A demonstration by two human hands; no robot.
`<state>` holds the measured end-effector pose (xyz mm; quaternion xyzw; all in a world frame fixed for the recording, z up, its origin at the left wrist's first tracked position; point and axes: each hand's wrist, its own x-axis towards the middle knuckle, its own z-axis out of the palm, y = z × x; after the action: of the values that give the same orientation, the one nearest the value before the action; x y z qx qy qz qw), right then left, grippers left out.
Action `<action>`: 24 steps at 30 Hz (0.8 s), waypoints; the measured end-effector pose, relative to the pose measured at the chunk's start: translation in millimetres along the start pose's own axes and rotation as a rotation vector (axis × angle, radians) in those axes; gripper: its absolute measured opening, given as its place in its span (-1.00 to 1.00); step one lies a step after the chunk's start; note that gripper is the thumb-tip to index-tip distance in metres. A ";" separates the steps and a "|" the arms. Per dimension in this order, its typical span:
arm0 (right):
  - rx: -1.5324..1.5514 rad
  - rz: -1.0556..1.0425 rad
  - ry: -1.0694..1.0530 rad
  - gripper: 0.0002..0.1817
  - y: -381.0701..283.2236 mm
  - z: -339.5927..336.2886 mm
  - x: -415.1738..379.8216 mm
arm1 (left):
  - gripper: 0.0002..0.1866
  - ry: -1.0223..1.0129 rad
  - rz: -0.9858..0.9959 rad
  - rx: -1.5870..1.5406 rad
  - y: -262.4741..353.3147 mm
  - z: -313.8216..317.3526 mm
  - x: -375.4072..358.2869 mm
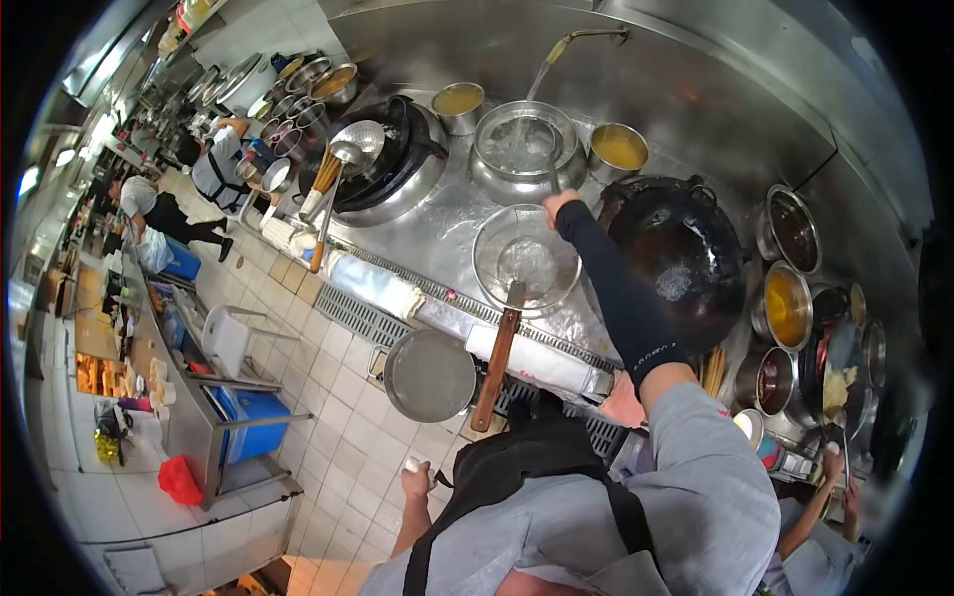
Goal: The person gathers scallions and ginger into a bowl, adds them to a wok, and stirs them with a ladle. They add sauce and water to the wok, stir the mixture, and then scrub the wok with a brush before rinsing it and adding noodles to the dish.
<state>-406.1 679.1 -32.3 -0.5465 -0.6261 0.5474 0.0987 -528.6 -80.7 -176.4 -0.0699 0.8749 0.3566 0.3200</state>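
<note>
My right hand (pixel 561 204), at the end of a dark sleeve, is closed around the handle of a ladle (pixel 554 171). The ladle reaches into a steel pot of water (pixel 487 164), its bowl partly under the surface. From a tap (pixel 571 40) above, water runs into this pot. Low by my body, my left hand (pixel 415 484) is closed on a small white thing, perhaps a cloth. A wire strainer (pixel 487 248) with a wooden handle lies in front of the pot, its handle over the counter edge. Just beyond my left hand is a grey pan (pixel 429 375).
A dark wok (pixel 676 248) sits right of my forearm, another wok (pixel 397 149) to the left. Containers of yellow liquid (pixel 618 147) flank the water pot. At right, a co-worker's hands (pixel 835 462) work at another wok. Two people (pixel 149 204) are at far left.
</note>
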 end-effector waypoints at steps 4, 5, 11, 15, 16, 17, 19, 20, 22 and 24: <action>1.535 0.308 -0.594 -0.81 -6.6 -53.4 -26.0 | -0.48 -0.078 0.033 0.117 -4.7 4.6 -1.3; 1.546 0.290 -0.535 -0.81 -9.4 -55.5 -52.6 | -0.48 -0.087 0.013 0.137 3.2 6.6 -8.3; 1.713 0.130 -0.483 -0.64 26.6 -93.5 -190.0 | -0.48 -0.102 0.045 0.412 -7.1 14.4 -9.3; 1.393 0.013 -0.298 -0.82 44.1 -134.6 -282.6 | -0.63 -0.192 0.014 0.221 -5.3 24.1 5.5; 1.337 -0.002 -0.238 -0.84 47.8 -144.6 -305.0 | -0.67 -0.212 -0.001 0.179 27.9 24.1 -13.2; 1.292 0.037 -0.176 -0.85 47.4 -154.9 -327.1 | -0.71 -0.232 -0.018 0.137 52.6 26.0 -24.9; 1.242 0.105 -0.091 -0.85 51.8 -172.8 -360.9 | -0.73 -0.311 0.042 0.130 75.1 32.4 -24.2; 1.210 0.137 -0.048 -0.85 55.1 -179.5 -373.5 | -0.75 -0.349 0.072 0.123 81.5 32.7 -19.4; 1.087 0.182 0.026 -0.83 71.4 -191.6 -390.4 | -0.64 -0.392 0.096 0.161 39.7 45.8 49.6; 0.883 0.214 0.103 -0.84 84.6 -194.4 -403.1 | -0.59 -0.317 0.103 0.158 45.9 56.8 62.4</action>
<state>-62.6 455.4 166.1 -0.5404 -0.2669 0.7410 0.2961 -564.8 -2.3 -218.6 0.0576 0.8411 0.3095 0.4398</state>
